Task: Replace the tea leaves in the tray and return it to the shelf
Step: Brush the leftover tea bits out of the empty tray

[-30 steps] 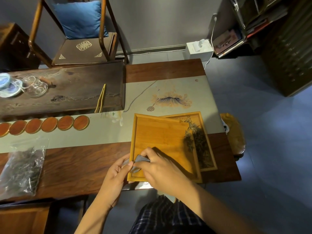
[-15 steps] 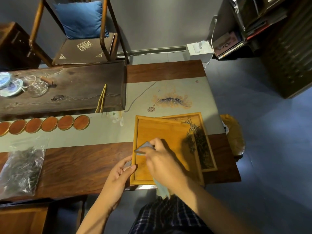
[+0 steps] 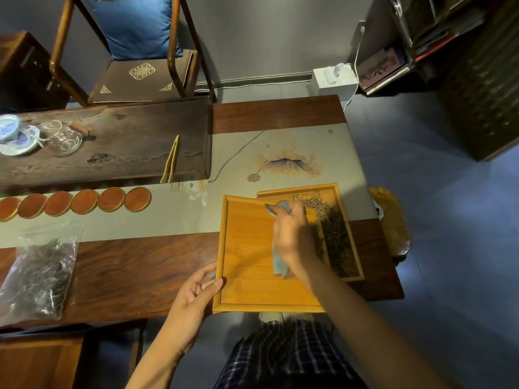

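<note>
An empty light wooden tray [image 3: 247, 265] lies at the table's near edge, partly overlapping a second wooden tray [image 3: 346, 234] that holds dark tea leaves [image 3: 334, 228]. My right hand [image 3: 292, 234] is over the far part of the empty tray, closed on a grey cloth [image 3: 279, 259] that trails down across the tray floor. My left hand [image 3: 196, 293] grips the empty tray's near left rim, thumb on top. A clear bag of tea leaves [image 3: 39, 270] lies at the left of the table.
A row of round wooden coasters [image 3: 84, 202] sits on the grey runner [image 3: 309, 153]. A dark tea board [image 3: 118, 141] carries glassware [image 3: 63, 137] and bamboo tongs [image 3: 171, 160]. A yellow cushion [image 3: 390, 217] lies beyond the table's right edge, shelves [image 3: 438, 29] at the far right.
My right hand has swept the cloth from the tray's near left corner up to its far side. The left hand has stayed on the near left rim.
</note>
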The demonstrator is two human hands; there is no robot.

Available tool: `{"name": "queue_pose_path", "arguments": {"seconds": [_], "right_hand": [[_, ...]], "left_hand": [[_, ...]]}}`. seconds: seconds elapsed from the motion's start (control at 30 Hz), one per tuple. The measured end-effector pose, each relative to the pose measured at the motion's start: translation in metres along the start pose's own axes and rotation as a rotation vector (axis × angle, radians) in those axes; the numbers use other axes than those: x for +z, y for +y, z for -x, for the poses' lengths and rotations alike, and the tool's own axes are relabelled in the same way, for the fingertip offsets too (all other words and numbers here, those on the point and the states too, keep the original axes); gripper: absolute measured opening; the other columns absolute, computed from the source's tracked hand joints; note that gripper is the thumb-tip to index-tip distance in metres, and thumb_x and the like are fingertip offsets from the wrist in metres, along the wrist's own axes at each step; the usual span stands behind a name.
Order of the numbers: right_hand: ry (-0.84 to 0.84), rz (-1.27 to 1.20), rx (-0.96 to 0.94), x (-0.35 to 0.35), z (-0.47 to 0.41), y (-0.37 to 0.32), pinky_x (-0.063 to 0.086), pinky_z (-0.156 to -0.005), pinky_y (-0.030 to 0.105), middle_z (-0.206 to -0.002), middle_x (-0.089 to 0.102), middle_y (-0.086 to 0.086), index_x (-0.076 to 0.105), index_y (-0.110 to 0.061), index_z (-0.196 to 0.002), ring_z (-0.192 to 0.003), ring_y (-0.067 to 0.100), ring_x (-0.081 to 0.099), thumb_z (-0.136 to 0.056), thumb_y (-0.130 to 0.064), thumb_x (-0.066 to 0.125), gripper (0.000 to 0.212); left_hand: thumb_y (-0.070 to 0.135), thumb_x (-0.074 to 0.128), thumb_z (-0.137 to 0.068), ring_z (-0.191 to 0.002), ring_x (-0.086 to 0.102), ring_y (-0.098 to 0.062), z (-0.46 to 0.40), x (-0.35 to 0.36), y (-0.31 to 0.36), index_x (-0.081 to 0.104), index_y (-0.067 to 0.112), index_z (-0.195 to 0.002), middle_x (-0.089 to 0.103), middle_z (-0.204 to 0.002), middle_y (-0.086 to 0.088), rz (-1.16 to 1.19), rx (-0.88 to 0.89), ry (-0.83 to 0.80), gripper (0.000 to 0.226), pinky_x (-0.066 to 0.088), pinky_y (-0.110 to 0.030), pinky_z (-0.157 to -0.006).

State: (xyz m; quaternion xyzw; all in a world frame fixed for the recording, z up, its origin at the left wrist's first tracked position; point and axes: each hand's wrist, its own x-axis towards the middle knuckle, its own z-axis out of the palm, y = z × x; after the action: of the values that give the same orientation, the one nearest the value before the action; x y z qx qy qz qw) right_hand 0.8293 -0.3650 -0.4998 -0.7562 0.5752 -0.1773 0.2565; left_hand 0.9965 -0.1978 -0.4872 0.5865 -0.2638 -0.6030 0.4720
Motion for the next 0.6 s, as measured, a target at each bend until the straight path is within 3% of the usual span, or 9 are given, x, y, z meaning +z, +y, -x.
{"name": "queue_pose_path", "arguments": {"seconds": [0.07,0.2,0.33,0.43,0.53,0.6], "right_hand": [[0.044,-0.013,0.003,-0.008,0.000,0.016,0.048,-0.064,0.016,-0.106,0.052,0.015,0.061,-0.009,-0.114,-0.076,0.014,0.054,-0.098,-0.009,0.040,0.026],[0.012,-0.051,-0.104,-0.044,0.003,0.028,0.033,-0.071,0.000,-0.110,0.047,0.010,0.061,-0.009,-0.122,-0.080,0.005,0.042,-0.096,-0.006,0.041,0.033],[-0.203,-0.238,-0.292,-0.088,0.030,0.037,0.040,-0.080,0.007,-0.107,0.048,-0.004,0.062,-0.021,-0.119,-0.093,-0.001,0.049,-0.094,-0.011,0.052,0.029],[-0.376,-0.234,-0.320,-0.105,0.056,0.045,0.042,-0.076,0.008,-0.107,0.047,-0.011,0.064,-0.020,-0.115,-0.096,-0.006,0.051,-0.093,-0.008,0.052,0.028],[-0.464,-0.195,-0.398,-0.109,0.075,0.056,0.039,-0.072,0.001,-0.105,0.047,-0.011,0.068,-0.014,-0.111,-0.093,-0.016,0.050,-0.091,0.000,0.054,0.027],[-0.505,-0.164,-0.418,-0.110,0.084,0.062,0.043,-0.074,0.008,-0.105,0.048,-0.008,0.068,-0.016,-0.109,-0.096,-0.008,0.052,-0.092,-0.004,0.054,0.025]], "left_hand": [[0.019,0.057,-0.090,-0.108,0.068,-0.030,0.001,-0.005,-0.001,0.063,0.021,-0.124,0.070,-0.119,-0.014,-0.006,-0.003,0.007,0.035,0.056,-0.031,-0.087],[0.024,0.061,-0.090,-0.113,0.065,-0.031,0.000,-0.012,0.001,0.062,0.019,-0.126,0.069,-0.122,-0.011,-0.018,-0.012,0.051,0.037,0.048,-0.046,-0.097],[0.023,0.058,-0.087,-0.107,0.068,-0.031,-0.002,-0.015,0.006,0.064,0.020,-0.123,0.070,-0.119,-0.013,-0.015,-0.006,0.073,0.036,0.049,-0.048,-0.095],[0.021,0.057,-0.088,-0.111,0.066,-0.032,-0.005,-0.015,0.006,0.062,0.014,-0.125,0.069,-0.121,-0.014,-0.017,0.014,0.077,0.038,0.046,-0.048,-0.097],[0.019,0.055,-0.089,-0.110,0.066,-0.031,-0.006,-0.016,0.005,0.062,0.012,-0.125,0.070,-0.120,-0.013,-0.039,0.035,0.083,0.038,0.053,-0.039,-0.095],[0.018,0.053,-0.089,-0.109,0.067,-0.030,-0.007,-0.015,0.007,0.063,0.011,-0.124,0.070,-0.119,-0.013,-0.038,0.050,0.082,0.036,0.056,-0.030,-0.090]]}}
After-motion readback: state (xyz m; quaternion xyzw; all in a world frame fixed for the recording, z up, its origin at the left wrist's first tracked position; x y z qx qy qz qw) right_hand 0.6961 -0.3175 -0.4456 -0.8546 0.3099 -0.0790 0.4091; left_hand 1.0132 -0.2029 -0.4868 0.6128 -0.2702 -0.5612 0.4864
